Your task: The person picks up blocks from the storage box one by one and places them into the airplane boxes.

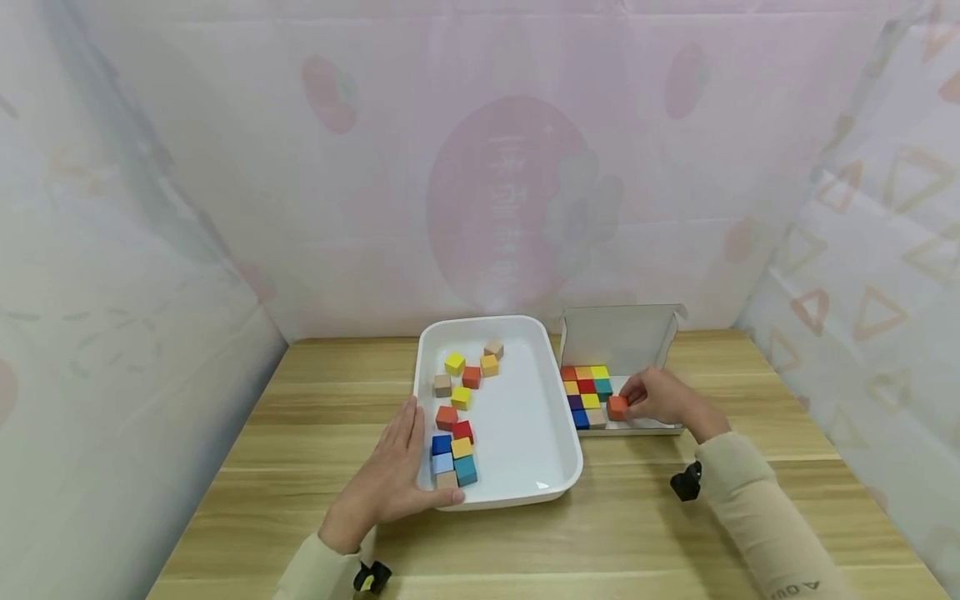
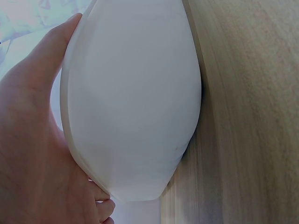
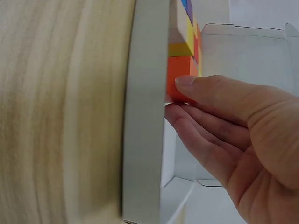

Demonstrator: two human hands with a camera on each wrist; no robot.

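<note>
A white tray (image 1: pixel 558 467) on the wooden table holds several loose coloured cubes (image 1: pixel 459 398) along its left side. My left hand (image 1: pixel 408 467) lies flat against the tray's near-left corner, fingers straight on the rim and thumb along the front edge. In the left wrist view the palm (image 2: pixel 32 140) presses the tray's outer wall (image 2: pixel 131 102). To the right, a small white cardboard box (image 1: pixel 637 337) holds a grid of cubes (image 1: pixel 587 387). My right hand (image 1: pixel 632 403) pinches an orange cube (image 1: pixel 617 407) inside the box beside that grid. In the right wrist view the thumb (image 3: pixel 219 93) lies on the orange cube (image 3: pixel 177 84).
The box's lid flap (image 1: pixel 622 333) stands up at the back. Its near wall (image 3: pixel 145 116) rises between the table (image 3: pixel 60 116) and the cubes. Patterned curtain walls (image 1: pixel 480 167) close in the table (image 1: pixel 315 408) on three sides.
</note>
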